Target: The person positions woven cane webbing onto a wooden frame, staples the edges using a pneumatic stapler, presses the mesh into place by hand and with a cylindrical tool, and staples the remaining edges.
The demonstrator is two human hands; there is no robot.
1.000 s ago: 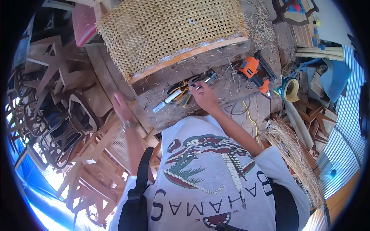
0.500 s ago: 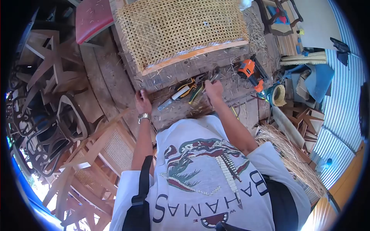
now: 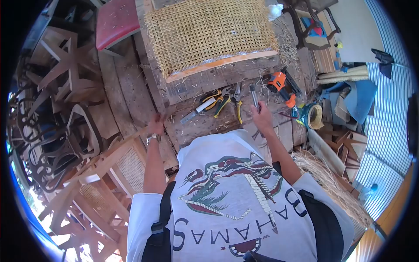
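My right hand (image 3: 262, 117) is closed round a dark metal tool (image 3: 254, 97), perhaps a hammer, above the front of the wooden workbench (image 3: 187, 94). To its left lie yellow-handled cutters (image 3: 238, 105), pliers (image 3: 223, 105) and a white-handled blade (image 3: 203, 105). My left hand (image 3: 156, 124) is by the bench's left front corner, its fingers blurred; I see nothing in it. Woven cane on a wooden frame (image 3: 209, 37) lies farther back, and an orange nail gun (image 3: 283, 87) rests at the right.
A red padded seat (image 3: 117, 22) stands at the upper left. Wooden chair frames (image 3: 70, 65) crowd the left side. A cane-panelled chair (image 3: 131, 163) is beside my left arm. Cane strands (image 3: 325, 174) and a roll (image 3: 315, 117) are at the right.
My right hand has moved right with the dark tool, uncovering the yellow-handled cutters. My left hand moved in to the bench corner and then back slightly. The head view has shifted.
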